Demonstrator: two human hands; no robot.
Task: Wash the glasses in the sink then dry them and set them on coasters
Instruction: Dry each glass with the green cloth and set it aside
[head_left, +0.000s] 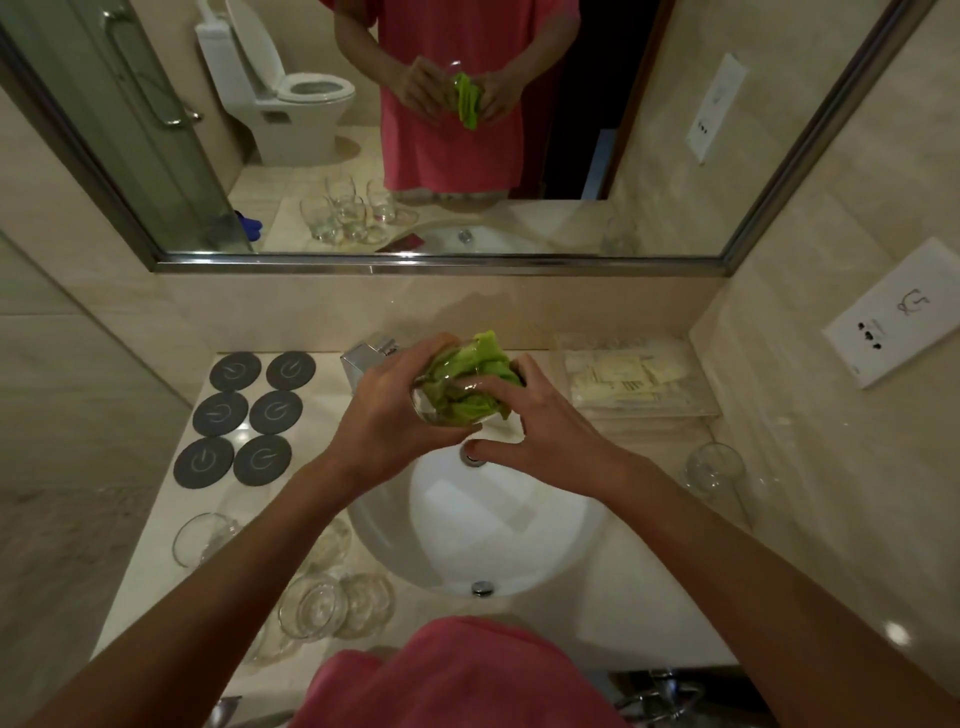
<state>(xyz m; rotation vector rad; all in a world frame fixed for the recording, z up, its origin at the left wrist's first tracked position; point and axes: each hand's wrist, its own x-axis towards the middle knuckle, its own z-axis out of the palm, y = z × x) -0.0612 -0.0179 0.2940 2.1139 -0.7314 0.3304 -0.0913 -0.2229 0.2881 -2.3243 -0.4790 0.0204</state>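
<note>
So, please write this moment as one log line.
step: drying | left hand: holds glass | right hand: pushes green cloth inside | coasters: bare

The light is dim and warm, giving the whole bathroom a yellowish cast. A small bright glare spot sits on the glossy worktop (896, 631) at the lower right, and the white sink basin (498, 525) shows pale soft reflections. The mirror frame (441, 267) bows and the walls splay outward toward the edges from wide-angle distortion. Detail is soft and slightly grainy, most in the dark corners.
</note>
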